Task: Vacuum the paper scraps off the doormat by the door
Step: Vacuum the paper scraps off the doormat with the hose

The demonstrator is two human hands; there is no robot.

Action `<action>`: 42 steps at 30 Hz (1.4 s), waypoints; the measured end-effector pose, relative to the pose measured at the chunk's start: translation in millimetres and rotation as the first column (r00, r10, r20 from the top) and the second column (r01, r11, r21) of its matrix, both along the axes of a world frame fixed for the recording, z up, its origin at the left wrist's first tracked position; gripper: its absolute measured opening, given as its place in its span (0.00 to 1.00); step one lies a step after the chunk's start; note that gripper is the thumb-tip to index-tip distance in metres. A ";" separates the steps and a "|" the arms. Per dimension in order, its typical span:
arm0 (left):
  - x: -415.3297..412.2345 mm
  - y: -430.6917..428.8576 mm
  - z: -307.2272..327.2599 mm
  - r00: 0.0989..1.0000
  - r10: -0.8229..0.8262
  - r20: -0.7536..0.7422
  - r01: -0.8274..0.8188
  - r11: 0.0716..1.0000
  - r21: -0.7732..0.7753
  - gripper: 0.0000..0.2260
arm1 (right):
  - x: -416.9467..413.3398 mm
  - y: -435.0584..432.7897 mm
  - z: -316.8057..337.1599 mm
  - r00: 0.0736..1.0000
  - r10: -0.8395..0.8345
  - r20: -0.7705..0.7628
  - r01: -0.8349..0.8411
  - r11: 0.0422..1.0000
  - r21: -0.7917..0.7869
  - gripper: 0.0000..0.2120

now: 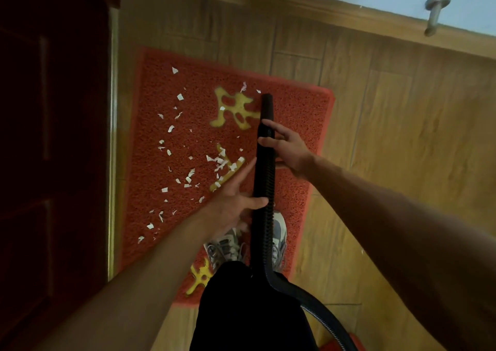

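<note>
A red doormat [295,114] with yellow characters lies beside the dark door [53,136]. White paper scraps [220,161] are strewn over its left and middle parts. A black vacuum hose [264,179] runs up from my legs and ends in a nozzle [267,106], whose tip is close to the mat near two scraps. My right hand [287,147] grips the hose just below the nozzle, fingers across its front. Lower down, my left hand [236,197] has straight, spread fingers and its thumb lies across the hose.
My grey shoes [225,248] stand on the mat's near end. Wooden flooring [389,136] extends to the right. A skirting board [295,4] and a metal door stopper [434,12] are at the far wall. Something red [332,346] shows at the bottom edge.
</note>
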State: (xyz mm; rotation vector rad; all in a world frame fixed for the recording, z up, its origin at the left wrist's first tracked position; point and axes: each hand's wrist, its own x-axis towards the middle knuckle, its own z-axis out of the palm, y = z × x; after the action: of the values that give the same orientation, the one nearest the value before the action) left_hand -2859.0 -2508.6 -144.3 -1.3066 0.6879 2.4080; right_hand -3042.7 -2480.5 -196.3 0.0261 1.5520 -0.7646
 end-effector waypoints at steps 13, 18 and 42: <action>11.2 -20.0 -8.4 0.997 0.077 0.011 -0.077 0.997 -0.030 0.41 | 8.1 -40.8 -9.8 0.988 0.153 0.000 -0.152 0.987 -0.041 0.25; 26.9 -24.6 -5.0 0.994 0.111 0.024 -0.110 0.994 -0.026 0.40 | 22.1 -53.5 -9.9 0.980 0.200 0.006 -0.199 0.978 -0.059 0.25; 58.0 15.7 11.4 0.988 0.129 0.082 -0.132 0.991 0.031 0.40 | 57.0 -17.8 0.3 0.957 0.285 0.054 -0.287 0.957 0.039 0.25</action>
State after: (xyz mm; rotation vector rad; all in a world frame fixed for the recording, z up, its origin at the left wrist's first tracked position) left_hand -2801.0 -2493.0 -132.9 -1.4660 0.5502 2.4420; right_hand -2985.7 -2498.3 -196.0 -0.1422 1.4874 -0.4950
